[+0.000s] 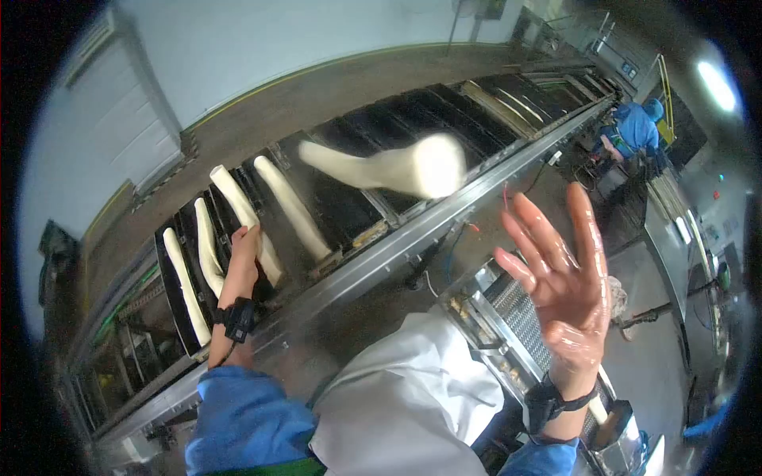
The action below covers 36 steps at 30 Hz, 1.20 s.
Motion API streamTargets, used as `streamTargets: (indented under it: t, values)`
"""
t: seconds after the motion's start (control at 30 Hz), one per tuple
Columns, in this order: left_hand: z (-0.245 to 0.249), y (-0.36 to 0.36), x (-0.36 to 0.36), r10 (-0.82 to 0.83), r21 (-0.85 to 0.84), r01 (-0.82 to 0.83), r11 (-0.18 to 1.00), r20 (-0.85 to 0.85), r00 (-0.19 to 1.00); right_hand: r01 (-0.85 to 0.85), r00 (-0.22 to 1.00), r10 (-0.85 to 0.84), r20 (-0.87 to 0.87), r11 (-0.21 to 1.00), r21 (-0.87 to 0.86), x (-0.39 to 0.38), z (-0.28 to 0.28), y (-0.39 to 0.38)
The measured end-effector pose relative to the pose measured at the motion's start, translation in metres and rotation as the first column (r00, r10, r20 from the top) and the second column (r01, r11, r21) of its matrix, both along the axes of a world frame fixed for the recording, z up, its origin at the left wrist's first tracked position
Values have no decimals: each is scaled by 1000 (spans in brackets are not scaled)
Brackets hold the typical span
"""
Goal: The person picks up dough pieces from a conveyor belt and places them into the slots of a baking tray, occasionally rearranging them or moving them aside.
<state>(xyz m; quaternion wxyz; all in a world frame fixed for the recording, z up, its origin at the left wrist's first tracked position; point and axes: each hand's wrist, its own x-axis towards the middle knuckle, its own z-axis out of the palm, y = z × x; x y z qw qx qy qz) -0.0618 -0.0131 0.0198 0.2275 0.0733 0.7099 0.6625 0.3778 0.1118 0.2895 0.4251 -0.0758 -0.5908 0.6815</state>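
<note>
Long pale stalks that look like palm hearts lie across a black slatted conveyor. My left hand (245,258) is closed around one pale stalk (232,193); its far end sticks out beyond my fingers. Left of that hand lie a curved stalk (206,242) and a straighter stalk (185,278). Another stalk (290,202), slightly blurred, is to the right of it. A thick stalk (357,168), smeared by motion, is farther right over the slats, touched by neither hand. My right hand (563,278), wet and shiny, is raised palm up with its fingers spread, holding nothing.
The black conveyor (405,115) runs away to the upper right behind a metal rail (373,262). A lower perforated metal belt (520,305) is under my right arm. A person in blue (637,127) is at the far right. A pale wall (278,40) stands behind.
</note>
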Motion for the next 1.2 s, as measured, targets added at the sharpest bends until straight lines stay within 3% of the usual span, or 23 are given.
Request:
streamTargets:
  t: [0.17,0.2,0.23,0.3,0.33,0.37,0.43,0.5,0.57,0.6,0.63,0.7,0.77,0.83,0.9,0.97,1.0,1.03,1.07,1.1,1.17,1.2]
  values:
    - [43,-30,25,111,-30,-112,993,-45,993,-72,968,66,243,997,17,16,-46,15]
    - [47,-31,36,178,37,-175,984,-116,977,-62,959,54,280,998,22,23,-58,17]
    - [43,-33,35,180,64,-168,984,-341,923,-59,959,50,281,998,21,30,-68,19]
    - [58,-24,55,173,166,-87,982,-623,763,3,879,-13,477,1000,22,42,-86,20]
    - [73,-15,70,125,214,-8,977,-539,833,42,863,-51,503,999,29,43,-93,18]
    - [75,-5,71,47,129,16,992,-468,883,47,862,-54,505,999,27,44,-100,17]
    - [75,21,79,-106,158,172,972,-356,928,65,814,-62,577,998,16,51,-111,18]
    - [64,50,75,-173,75,210,975,-342,924,97,812,-103,575,994,41,63,-126,18]
    - [84,63,84,-219,-120,199,973,-193,956,184,774,-112,624,982,-52,79,-130,10]
    - [84,72,77,-162,-137,147,980,-107,981,208,769,-120,628,976,-68,90,-137,9]
    - [71,84,62,-103,-160,100,982,-15,995,234,763,-143,630,970,-63,97,-146,11]
    - [30,84,16,-70,-120,56,991,-112,991,290,739,-156,655,952,-101,115,-158,11]
    - [-8,73,-42,-215,31,213,977,174,961,361,721,-199,663,926,-114,132,-165,13]
    - [8,66,-39,-82,-347,66,936,-31,996,408,711,-226,666,904,-129,148,-166,21]
    - [30,39,-21,-97,-332,58,942,-104,990,451,462,-362,810,882,137,169,-163,35]
    - [52,20,8,-67,-254,-50,966,-430,901,462,99,-538,837,770,441,188,-163,47]
    - [63,16,23,-89,-345,-140,928,-571,816,471,97,-542,835,764,441,209,-176,58]
    - [74,14,40,-131,-409,-238,881,-693,709,313,-147,-716,683,621,719,237,-203,73]
    - [90,10,60,-257,-463,-348,815,-828,499,80,-344,-834,431,432,898,263,-226,85]
    - [87,18,72,-221,-385,-449,806,-900,375,87,-368,-829,422,421,903,283,-245,94]
    - [112,31,105,-240,-331,-147,932,-869,432,222,-630,-516,581,597,771,316,-268,105]
    - [105,41,110,-264,-268,50,962,-868,420,145,-663,-518,540,620,771,326,-267,101]
